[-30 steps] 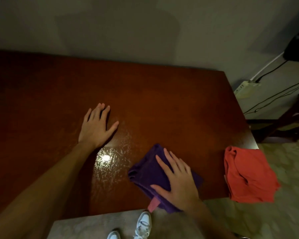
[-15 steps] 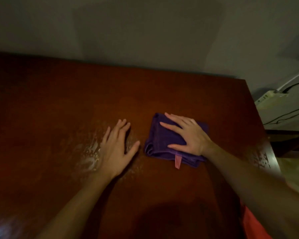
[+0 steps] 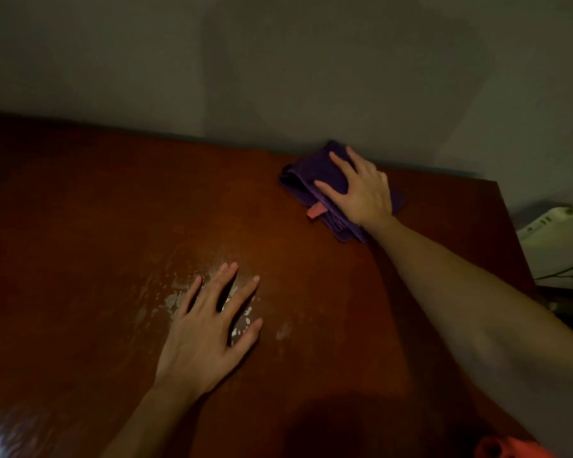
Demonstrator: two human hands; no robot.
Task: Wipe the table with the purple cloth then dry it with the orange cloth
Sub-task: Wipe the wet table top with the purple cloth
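Seen from the head camera, a person is leaning over a dark reddish-brown wooden surface (image 3: pixel 113 226) in dim light, both arms reaching forward. The right hand (image 3: pixel 361 190) is lying flat on the folded purple cloth (image 3: pixel 315 175), fingers straight and spread, the palm pressing the cloth down against the surface at its far edge, right beside the grey wall (image 3: pixel 278 61); this grip is wide open, curling round nothing. A small pink tag (image 3: pixel 315 210) is sticking out from the cloth's near edge, just beside the thumb. The left hand (image 3: pixel 205 335) is resting palm down nearer the middle of the surface, fingers splayed and straight, holding nothing, sitting among glistening wet patches (image 3: pixel 172 300). The orange cloth (image 3: pixel 506 449) is showing only as a sliver at the lower right corner of the picture, under the right forearm. A white power strip (image 3: pixel 553 223) is lying beyond the surface's right edge.
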